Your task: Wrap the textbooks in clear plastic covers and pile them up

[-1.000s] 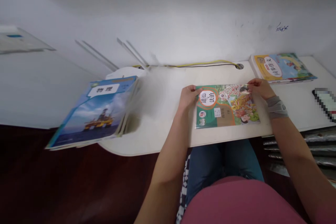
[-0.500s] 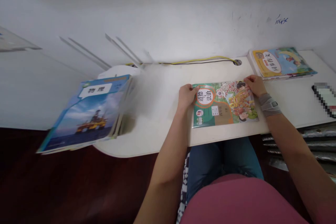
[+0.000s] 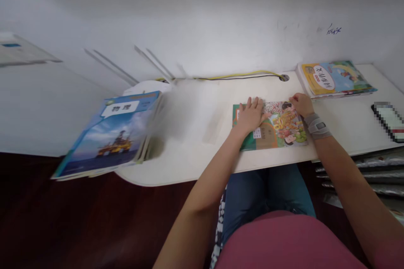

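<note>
A green and orange illustrated book (image 3: 268,132) lies on the white desk (image 3: 189,134) in front of me. My left hand (image 3: 251,115) rests flat on the left part of its cover, fingers spread. At the book's top right corner, my right hand (image 3: 300,104) has its fingers pinched on the edge. A grey band with a small dark face is around my right wrist.
Blue books (image 3: 110,134) are stacked at the desk's left end. Another stack (image 3: 341,77) with a yellow and blue cover stands at the back right, near a phone (image 3: 389,119). Yellow and black cables (image 3: 240,75) run along the wall.
My left hand has moved right from the book's top left corner onto its cover and spread its fingers. My right hand stays at the top right corner.
</note>
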